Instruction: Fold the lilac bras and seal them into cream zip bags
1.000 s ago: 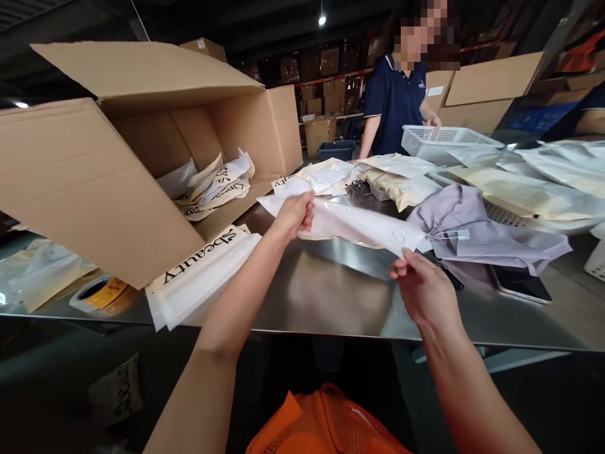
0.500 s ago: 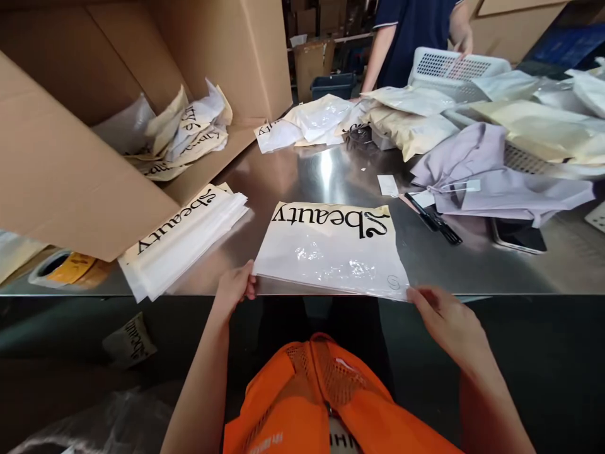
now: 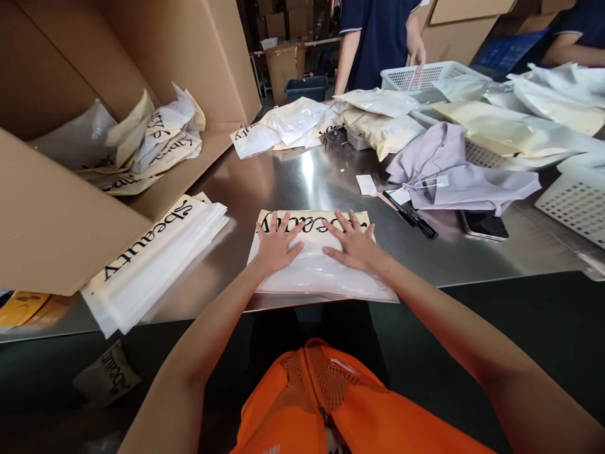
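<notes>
A white plastic packaging bag [image 3: 321,282] with a cream band and black "beauty" lettering lies flat at the table's front edge. Fingers spread, my left hand [image 3: 276,244] rests on the bag's left part, over the lettering. My right hand [image 3: 354,243] lies on its right part, also with fingers apart. Both hands cover some of the print. To the left, a stack of similar white bags [image 3: 161,258] lies slanted along the edge.
A large cardboard box [image 3: 61,214] with bags inside stands at left. At right lie black pens [image 3: 411,214], a grey-purple cloth garment [image 3: 454,173], a phone [image 3: 484,226] and filled bags on white baskets [image 3: 574,202]. Behind the table, a person in navy [image 3: 380,44] touches a basket.
My hands have let go of the bag's lower corners and moved forward and inward onto its top. The view has shifted slightly to the right.
</notes>
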`<act>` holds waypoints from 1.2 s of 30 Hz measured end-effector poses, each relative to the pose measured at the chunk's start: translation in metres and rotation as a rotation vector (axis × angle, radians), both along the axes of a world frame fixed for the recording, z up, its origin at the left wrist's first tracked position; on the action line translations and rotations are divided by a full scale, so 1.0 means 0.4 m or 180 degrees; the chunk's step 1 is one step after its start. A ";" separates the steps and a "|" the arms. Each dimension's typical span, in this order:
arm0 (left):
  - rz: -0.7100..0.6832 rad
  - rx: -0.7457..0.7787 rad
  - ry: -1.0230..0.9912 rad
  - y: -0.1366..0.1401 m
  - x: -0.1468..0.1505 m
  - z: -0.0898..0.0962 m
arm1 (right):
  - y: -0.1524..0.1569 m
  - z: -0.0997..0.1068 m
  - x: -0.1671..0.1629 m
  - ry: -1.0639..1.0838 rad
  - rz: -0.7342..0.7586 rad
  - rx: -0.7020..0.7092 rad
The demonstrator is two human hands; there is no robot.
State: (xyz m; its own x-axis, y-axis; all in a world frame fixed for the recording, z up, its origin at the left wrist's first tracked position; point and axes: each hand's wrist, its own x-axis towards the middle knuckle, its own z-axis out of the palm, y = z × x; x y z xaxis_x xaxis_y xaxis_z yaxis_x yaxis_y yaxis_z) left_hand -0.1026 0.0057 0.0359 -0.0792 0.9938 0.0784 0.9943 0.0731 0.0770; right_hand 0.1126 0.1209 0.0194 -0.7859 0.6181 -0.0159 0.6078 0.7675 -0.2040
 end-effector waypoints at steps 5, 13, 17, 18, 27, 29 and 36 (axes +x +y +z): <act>0.0019 0.0069 -0.0003 -0.010 0.005 -0.048 | -0.020 -0.010 0.005 0.0057 -0.0023 0.0060; 0.0046 0.0362 -0.0577 -0.113 -0.050 0.023 | 0.043 0.050 0.224 0.1088 0.0470 0.0105; -0.0601 0.0402 -0.0067 -0.255 0.028 0.017 | -0.020 0.022 0.354 0.0781 0.0953 0.0678; -0.0789 0.0307 0.0021 -0.277 0.060 -0.001 | -0.042 0.012 0.359 0.0742 0.1054 0.0573; -0.0827 -0.0523 0.0187 -0.189 0.096 0.127 | -0.037 0.143 0.245 0.2897 0.0285 -0.0266; -0.0317 -0.0100 0.0177 -0.132 0.066 0.287 | 0.006 0.182 0.238 0.3729 -0.0210 -0.0486; -0.0254 -0.0028 -0.1831 0.034 0.029 0.662 | 0.012 0.135 0.140 0.4656 -0.0805 -0.3026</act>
